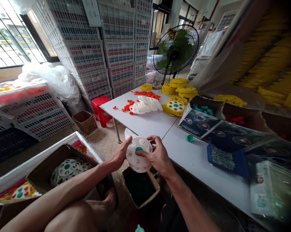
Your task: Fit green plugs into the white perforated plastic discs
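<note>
**White disc held in both hands above floor box**

Round white plastic disc with oval cut-outs (138, 154) held in mid-air, just off the near edge of the white table (147, 124), above an open cardboard box with dark contents (138, 187). Left hand (118, 154) closed on disc's left rim, thumb on the face side. Right hand (157, 156) closed on the right side, thumb and fingertip pressing on small green round plastic cap (138, 149) seated at disc centre.

Judged handling: light, stiff moulded plastic, smooth and a bit slippery; thin webs between cut-outs likely to flex if squeezed hard. Best hold at the outer rim, opposite sides, centre left free for the cap. Cap small, easy to drop, pinch hold only.

Around: brown cardboard box of finished white discs with green centres (68, 168) at left, near the left forearm. 1 loose green cap (190, 138) on table, well apart from the hands. Further back on table: pile of white discs (145, 105), scattered orange plastic pieces (145, 94), stacks of yellow plastic discs (178, 88). Black standing fan (175, 50) behind table; stacked white mesh crates (116, 48) along wall; red plastic stool (100, 109) on floor.
</note>
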A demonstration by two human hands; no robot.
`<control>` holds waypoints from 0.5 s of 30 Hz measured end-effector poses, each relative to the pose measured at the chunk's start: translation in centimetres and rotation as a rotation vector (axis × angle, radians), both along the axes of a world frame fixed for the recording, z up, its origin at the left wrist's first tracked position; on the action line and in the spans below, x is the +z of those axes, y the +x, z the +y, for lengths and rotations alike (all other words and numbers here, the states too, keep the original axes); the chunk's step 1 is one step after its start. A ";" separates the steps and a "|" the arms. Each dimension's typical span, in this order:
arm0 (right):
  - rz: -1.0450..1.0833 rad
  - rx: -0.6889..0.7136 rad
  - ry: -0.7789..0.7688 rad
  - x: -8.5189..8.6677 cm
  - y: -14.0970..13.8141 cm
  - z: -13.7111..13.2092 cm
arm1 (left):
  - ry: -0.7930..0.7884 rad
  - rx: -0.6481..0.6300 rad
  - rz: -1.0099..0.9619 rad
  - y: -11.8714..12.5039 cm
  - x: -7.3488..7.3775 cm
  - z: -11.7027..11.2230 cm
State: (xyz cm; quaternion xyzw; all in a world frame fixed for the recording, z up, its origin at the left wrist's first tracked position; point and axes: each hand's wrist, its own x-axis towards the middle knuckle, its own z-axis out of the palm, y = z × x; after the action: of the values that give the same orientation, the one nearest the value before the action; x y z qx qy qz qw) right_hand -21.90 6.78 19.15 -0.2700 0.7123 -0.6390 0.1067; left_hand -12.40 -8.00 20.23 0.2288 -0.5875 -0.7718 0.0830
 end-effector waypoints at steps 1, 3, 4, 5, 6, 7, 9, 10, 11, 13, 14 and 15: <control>-0.050 0.011 -0.018 0.0 0.0 0.1 | 0.021 -0.007 -0.017 -0.1 -0.1 0.0; -0.113 0.031 -0.059 -0.1 0.0 0.3 | 0.046 -0.031 -0.026 -0.2 -0.2 0.0; -0.131 0.038 -0.085 -0.1 0.0 0.3 | 0.055 -0.045 -0.024 -0.2 -0.3 -0.1; -0.143 0.043 -0.113 -0.2 0.0 0.4 | 0.063 -0.058 -0.022 -0.3 -0.4 0.0; -0.149 0.048 -0.140 -0.2 0.1 0.5 | 0.073 -0.068 -0.021 -0.3 -0.4 0.0; -0.153 0.052 -0.171 -0.3 0.1 0.5 | 0.079 -0.076 -0.018 -0.3 -0.4 0.0; -0.164 0.067 -0.247 -0.3 0.3 0.5 | 0.065 -0.070 -0.005 -0.3 -0.4 0.0; -0.179 0.075 -0.291 -0.4 0.4 0.5 | 0.047 -0.062 0.004 -0.3 -0.4 0.0; -0.204 0.084 -0.334 -0.4 0.5 0.5 | 0.026 -0.054 0.013 -0.3 -0.4 0.0; -0.276 0.091 -0.402 -0.4 0.8 0.4 | -0.008 -0.040 0.014 -0.3 -0.3 0.0; -0.322 0.081 -0.429 -0.4 0.9 0.4 | -0.016 -0.025 0.009 -0.4 -0.2 0.0; -0.372 0.059 -0.455 -0.4 1.0 0.4 | -0.020 0.002 0.007 -0.4 -0.1 0.0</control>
State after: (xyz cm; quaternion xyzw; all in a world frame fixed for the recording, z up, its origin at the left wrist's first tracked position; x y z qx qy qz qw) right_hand -20.87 7.21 18.77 -0.1859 0.5107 -0.8175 0.1905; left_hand -12.79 -8.04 20.08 0.2258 -0.5945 -0.7667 0.0880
